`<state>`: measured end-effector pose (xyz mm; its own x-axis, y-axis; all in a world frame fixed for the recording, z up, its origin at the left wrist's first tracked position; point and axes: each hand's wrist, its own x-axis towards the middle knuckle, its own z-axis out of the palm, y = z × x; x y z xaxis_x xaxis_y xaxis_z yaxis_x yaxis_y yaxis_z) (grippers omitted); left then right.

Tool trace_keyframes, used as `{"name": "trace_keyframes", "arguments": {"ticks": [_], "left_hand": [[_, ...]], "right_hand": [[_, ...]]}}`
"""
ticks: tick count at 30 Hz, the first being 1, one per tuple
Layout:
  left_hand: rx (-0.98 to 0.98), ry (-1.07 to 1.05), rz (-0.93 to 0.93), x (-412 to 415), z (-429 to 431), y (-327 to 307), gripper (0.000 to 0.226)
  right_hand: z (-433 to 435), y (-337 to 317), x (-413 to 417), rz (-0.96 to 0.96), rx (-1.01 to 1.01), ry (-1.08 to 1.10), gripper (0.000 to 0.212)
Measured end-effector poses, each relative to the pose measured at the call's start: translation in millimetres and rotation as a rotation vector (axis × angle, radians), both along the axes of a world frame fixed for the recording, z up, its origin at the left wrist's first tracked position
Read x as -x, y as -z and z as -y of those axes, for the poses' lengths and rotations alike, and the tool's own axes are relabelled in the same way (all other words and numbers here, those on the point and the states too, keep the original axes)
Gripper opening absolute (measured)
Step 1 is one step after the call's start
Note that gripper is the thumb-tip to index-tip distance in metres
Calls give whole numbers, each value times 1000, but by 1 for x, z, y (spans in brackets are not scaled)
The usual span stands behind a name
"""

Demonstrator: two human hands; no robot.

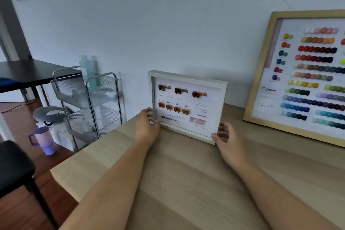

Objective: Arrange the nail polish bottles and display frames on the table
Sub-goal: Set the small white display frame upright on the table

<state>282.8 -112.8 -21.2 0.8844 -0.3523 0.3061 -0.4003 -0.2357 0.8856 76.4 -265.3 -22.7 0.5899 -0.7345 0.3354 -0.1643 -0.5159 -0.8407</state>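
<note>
A small white display frame with brown and orange nail samples stands upright near the back of the light wooden table, against the wall; its card looks upside down. My left hand grips the frame's lower left corner. My right hand holds its lower right corner, thumb in front and fingers behind. A large wood-framed colour chart with many rows of nail samples leans on the wall at the right. No nail polish bottles are in view.
Left of the table stands a metal trolley with clear baskets and bottles on top. A purple mug sits on the floor beside it. A black table is at the far left, a black stool at the near left.
</note>
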Motion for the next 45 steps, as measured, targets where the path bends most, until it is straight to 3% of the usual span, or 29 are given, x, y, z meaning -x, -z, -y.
{"name": "trace_keyframes", "arguments": {"ticks": [9, 18, 27, 37, 45], "left_hand": [[-51, -114, 54, -30, 26, 1, 25], [53, -50, 140, -50, 76, -5, 19], [51, -15, 121, -86, 145, -8, 16], [64, 58, 128, -113, 175, -9, 14], [-37, 54, 89, -124, 181, -5, 16]], "right_hand": [[12, 1, -10, -8, 26, -21, 28], [45, -2, -41, 117, -11, 128, 32], [109, -10, -90, 96, 6, 323, 35], [135, -9, -108, -15, 20, 396, 35], [140, -6, -116, -45, 21, 408, 36]]}}
